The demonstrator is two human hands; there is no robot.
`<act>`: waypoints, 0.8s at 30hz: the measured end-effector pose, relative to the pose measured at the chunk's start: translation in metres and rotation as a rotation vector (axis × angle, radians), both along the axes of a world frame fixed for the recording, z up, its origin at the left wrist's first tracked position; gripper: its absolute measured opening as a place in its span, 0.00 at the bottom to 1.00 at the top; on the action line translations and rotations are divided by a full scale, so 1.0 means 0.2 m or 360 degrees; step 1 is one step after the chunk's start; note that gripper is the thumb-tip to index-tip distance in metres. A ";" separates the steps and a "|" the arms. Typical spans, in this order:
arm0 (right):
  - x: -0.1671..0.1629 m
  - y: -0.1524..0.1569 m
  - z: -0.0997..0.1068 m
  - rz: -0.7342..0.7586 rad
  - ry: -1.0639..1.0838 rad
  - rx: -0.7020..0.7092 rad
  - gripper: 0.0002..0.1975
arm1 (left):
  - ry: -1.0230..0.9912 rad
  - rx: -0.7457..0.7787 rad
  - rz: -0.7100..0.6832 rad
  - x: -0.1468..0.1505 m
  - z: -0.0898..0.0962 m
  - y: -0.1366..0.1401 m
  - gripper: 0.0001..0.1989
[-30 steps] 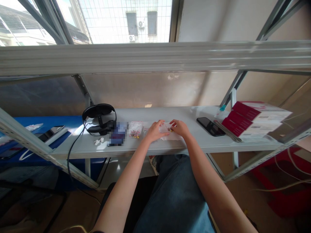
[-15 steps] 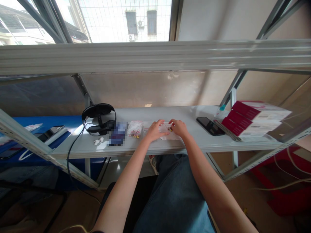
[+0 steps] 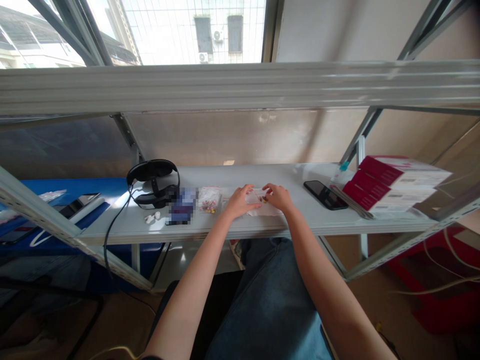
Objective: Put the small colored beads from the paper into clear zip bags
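From the head view, we see almost no change since half a second ago. Our left hand (image 3: 238, 201) stays spread wide at the clear bag (image 3: 258, 211) on the shelf (image 3: 210, 175); our right hand (image 3: 278, 197) curls by small coloured pieces (image 3: 264, 199), whether gripping any, we cannot tell.

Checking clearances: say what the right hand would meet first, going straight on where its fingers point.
Likely the small whitish bag just ahead of the right hand, with the left hand beyond; depth and contact are unclear.
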State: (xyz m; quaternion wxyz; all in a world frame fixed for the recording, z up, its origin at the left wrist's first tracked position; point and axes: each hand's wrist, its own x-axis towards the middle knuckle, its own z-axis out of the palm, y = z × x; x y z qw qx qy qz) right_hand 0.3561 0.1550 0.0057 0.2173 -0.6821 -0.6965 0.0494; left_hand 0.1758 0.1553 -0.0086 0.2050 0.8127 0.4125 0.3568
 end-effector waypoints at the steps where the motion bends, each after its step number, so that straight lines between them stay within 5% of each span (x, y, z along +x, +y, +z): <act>1: 0.00 0.00 0.00 -0.0003 0.0011 0.0012 0.16 | -0.0003 -0.0003 0.0000 0.00 0.00 0.00 0.34; 18: -0.03 0.01 -0.02 0.0063 -0.0030 0.0042 0.14 | -0.0026 -0.0001 -0.0013 0.00 -0.01 0.00 0.33; 24: -0.04 0.02 -0.01 0.0277 0.0532 0.0126 0.14 | -0.0060 -0.0007 -0.0021 0.00 -0.01 0.00 0.33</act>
